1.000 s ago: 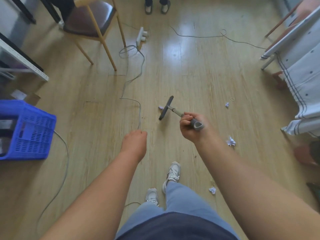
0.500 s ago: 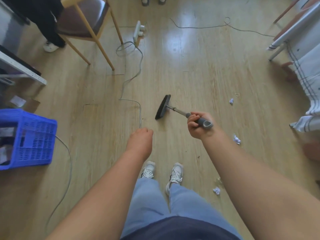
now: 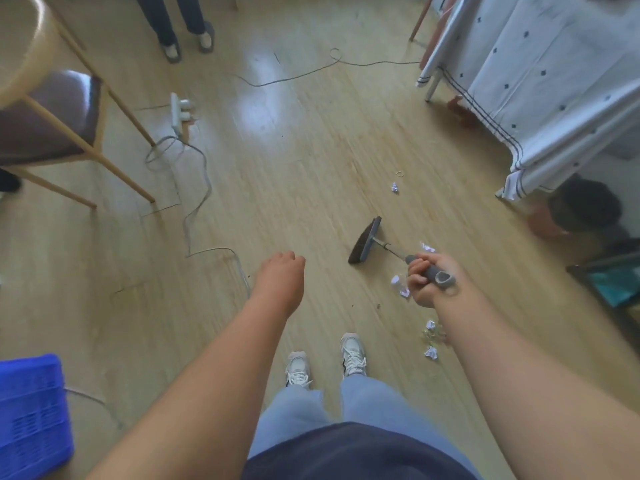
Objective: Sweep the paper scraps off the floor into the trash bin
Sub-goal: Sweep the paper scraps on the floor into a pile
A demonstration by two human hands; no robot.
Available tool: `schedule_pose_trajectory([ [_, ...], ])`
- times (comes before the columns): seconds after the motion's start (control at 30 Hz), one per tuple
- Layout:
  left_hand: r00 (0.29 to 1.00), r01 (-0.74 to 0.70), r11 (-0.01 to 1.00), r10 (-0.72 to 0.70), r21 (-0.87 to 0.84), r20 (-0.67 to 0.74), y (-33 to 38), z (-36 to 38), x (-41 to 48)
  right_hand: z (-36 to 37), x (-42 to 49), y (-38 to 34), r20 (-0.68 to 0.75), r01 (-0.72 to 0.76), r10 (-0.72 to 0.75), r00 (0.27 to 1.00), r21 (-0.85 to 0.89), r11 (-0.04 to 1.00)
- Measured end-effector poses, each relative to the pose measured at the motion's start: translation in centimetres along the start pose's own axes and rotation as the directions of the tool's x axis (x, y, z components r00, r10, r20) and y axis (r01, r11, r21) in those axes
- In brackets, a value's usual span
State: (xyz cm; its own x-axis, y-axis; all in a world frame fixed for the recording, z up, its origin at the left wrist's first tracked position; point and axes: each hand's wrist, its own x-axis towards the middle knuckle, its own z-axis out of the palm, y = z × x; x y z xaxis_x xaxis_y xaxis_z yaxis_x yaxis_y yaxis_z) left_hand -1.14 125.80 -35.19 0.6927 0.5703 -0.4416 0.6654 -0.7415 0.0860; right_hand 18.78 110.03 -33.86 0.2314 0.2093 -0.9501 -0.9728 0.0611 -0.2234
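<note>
Right hand [image 3: 427, 277]: fingers wrapped tight round the grey grip of the broom; forearm reaching in from the near right.
Left hand [image 3: 282, 277]: curled into a loose fist, holding nothing, hanging over bare floor left of the broom.
Broom [image 3: 365, 241]: short-handled, dark head down on the wooden floor [image 3: 294, 168], just far-left of the right hand.
Paper scraps, near group [image 3: 431, 341]: a few crumpled bits on the floor right of the white shoes [image 3: 325, 362], partly behind the right forearm.
Paper scraps, by the hand [image 3: 398, 285]: two or three pieces just beside the knuckles; one more [image 3: 426, 247] just beyond the handle.
Paper scrap, far [image 3: 394, 187]: lone ball well beyond the broom head, a small ring-shaped bit near it.
Trash bin: none I can name for certain; a blue crate [image 3: 31, 417] sits at the near left, a dark container [image 3: 613, 285] at the right edge, either might serve.
Cable [image 3: 197, 202]: loops from a power strip [image 3: 177, 112] down past the left hand.
Chair [image 3: 52, 126]: far left.
Cloth-draped furniture [image 3: 554, 81]: far right.
Bystander's feet [image 3: 188, 39]: far, centre-left.
Risk, scatter: the scraps look light; a brisk stroke would likely flick them apart or under the cloth.
Risk, misses: most scraps lie behind the broom head, so a forward push would gather none.
Risk, snag: a sweep toward the crate crosses the cable, which may catch the bristles or trap the paper.
</note>
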Motion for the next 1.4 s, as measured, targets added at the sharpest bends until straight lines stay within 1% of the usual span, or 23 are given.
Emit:
schedule_pose_trajectory([
  [0.1, 0.998, -0.060, 0.997, 0.061, 0.037, -0.011, 0.0, -0.6, 0.6, -1.0, -0.6, 0.3, -0.050, 0.034, -0.032, 0.998, 0.031, 0.999],
  [0.23, 0.990, -0.135, 0.987, 0.139, 0.087, -0.031, -0.4, -1.3, 1.3, -0.5, -2.3, 0.8, -0.142, 0.140, -0.133, 0.981, 0.044, 0.989],
  [0.3, 0.985, -0.159, 0.982, 0.164, 0.099, -0.048, -0.7, -1.8, 1.7, -0.1, -2.6, 1.0, -0.157, 0.200, -0.181, 0.971, 0.116, 0.973],
  [0.37, 0.983, -0.172, 0.979, 0.178, 0.108, -0.049, -1.0, -2.1, 2.1, 0.0, -2.5, 1.3, -0.131, 0.220, -0.198, 0.972, 0.191, 0.957],
  [0.43, 0.981, -0.183, 0.975, 0.190, 0.122, -0.044, -1.1, -2.4, 2.7, 0.2, -2.2, 1.1, -0.089, 0.201, -0.186, 0.979, 0.230, 0.952],
  [0.6, 0.977, -0.207, 0.969, 0.213, 0.134, -0.027, -0.5, -3.0, 5.1, 2.8, -0.8, -0.2, 0.058, 0.151, -0.169, 0.984, 0.236, 0.960],
  [0.67, 0.977, -0.210, 0.968, 0.214, 0.141, -0.017, 0.1, -3.3, 6.5, 4.3, 0.5, -1.2, 0.113, 0.109, -0.138, 0.984, 0.231, 0.967],
  [0.8, 0.980, -0.201, 0.968, 0.200, 0.148, 0.021, 1.7, -4.2, 10.2, 7.4, 3.5, -4.7, 0.208, 0.025, -0.074, 0.975, 0.230, 0.973],
  [0.93, 0.979, -0.202, 0.965, 0.193, 0.167, 0.072, 4.0, -5.8, 13.9, 8.7, 6.1, -9.4, 0.236, -0.041, -0.021, 0.972, 0.257, 0.965],
  [1.03, 0.981, -0.194, 0.964, 0.184, 0.180, 0.066, 4.8, -6.7, 15.7, 8.2, 7.0, -11.9, 0.194, -0.031, -0.018, 0.981, 0.244, 0.969],
  [1.13, 0.980, -0.195, 0.967, 0.186, 0.164, 0.065, 6.7, -7.7, 18.0, 7.6, 7.6, -14.8, 0.114, -0.004, -0.023, 0.993, 0.226, 0.974],
  [1.3, 0.973, -0.231, 0.961, 0.229, 0.151, 0.031, 10.7, -9.5, 21.3, 7.4, 6.6, -18.8, -0.012, 0.116, -0.115, 0.993, 0.177, 0.977],
  [1.4, 0.961, -0.275, 0.950, 0.275, 0.151, 0.017, 12.3, -10.1, 22.6, 6.7, 6.1, -20.5, -0.064, 0.171, -0.161, 0.985, 0.206, 0.963],
])
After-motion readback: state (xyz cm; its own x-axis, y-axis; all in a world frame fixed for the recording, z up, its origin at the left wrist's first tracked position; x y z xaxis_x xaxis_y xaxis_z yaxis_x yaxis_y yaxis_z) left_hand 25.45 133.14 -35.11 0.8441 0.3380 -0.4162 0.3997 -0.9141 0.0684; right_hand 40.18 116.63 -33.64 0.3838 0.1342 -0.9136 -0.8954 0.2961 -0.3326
